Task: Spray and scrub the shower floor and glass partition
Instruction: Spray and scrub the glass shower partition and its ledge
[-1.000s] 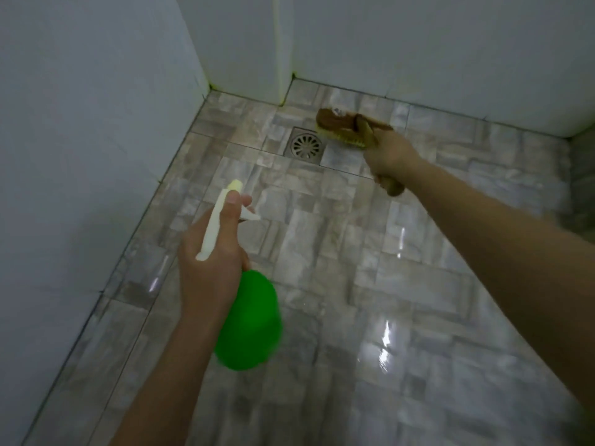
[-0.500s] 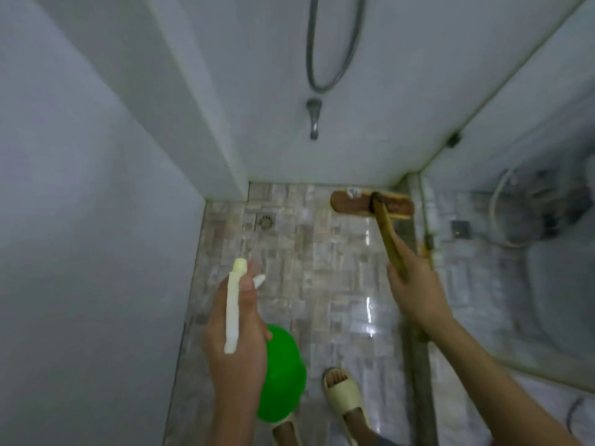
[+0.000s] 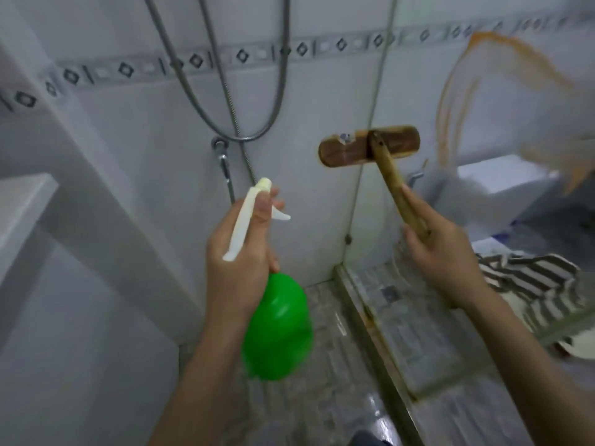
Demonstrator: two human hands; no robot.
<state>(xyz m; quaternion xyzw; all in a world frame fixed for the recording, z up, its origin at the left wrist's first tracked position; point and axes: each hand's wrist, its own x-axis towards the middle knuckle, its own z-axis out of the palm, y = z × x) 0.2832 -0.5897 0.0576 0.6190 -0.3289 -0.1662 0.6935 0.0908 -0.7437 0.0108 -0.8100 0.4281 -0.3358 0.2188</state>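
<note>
The left hand [image 3: 240, 252] wraps round the neck of the bottle [image 3: 278, 326], with the forefinger curled over the front of the spray head just above the trigger [image 3: 280, 215]. The nozzle points up and forward, so the bottle looks ready to spray something upright rather than the floor [image 3: 322, 400]. It hangs left of the partition [image 3: 418, 91], above the floor.

The right hand [image 3: 441, 252] curls round the handle of the brush [image 3: 368, 146], gripping well down the shaft. That grip gives reach and puts the head high, across the partition's left edge. Whether the bristles touch the glass or the wall [image 3: 322, 101] beside it cannot be told, since only the wooden back of the head shows. The pose suggests the work is now at the partition. The floor left of the partition's bottom rail shines wet.

The bottle is the only container here. Its green body is opaque, so how much liquid it holds cannot be seen. No spray is visible at the nozzle.

A hose [image 3: 225, 91] loops down the wall, left of the partition.
</note>
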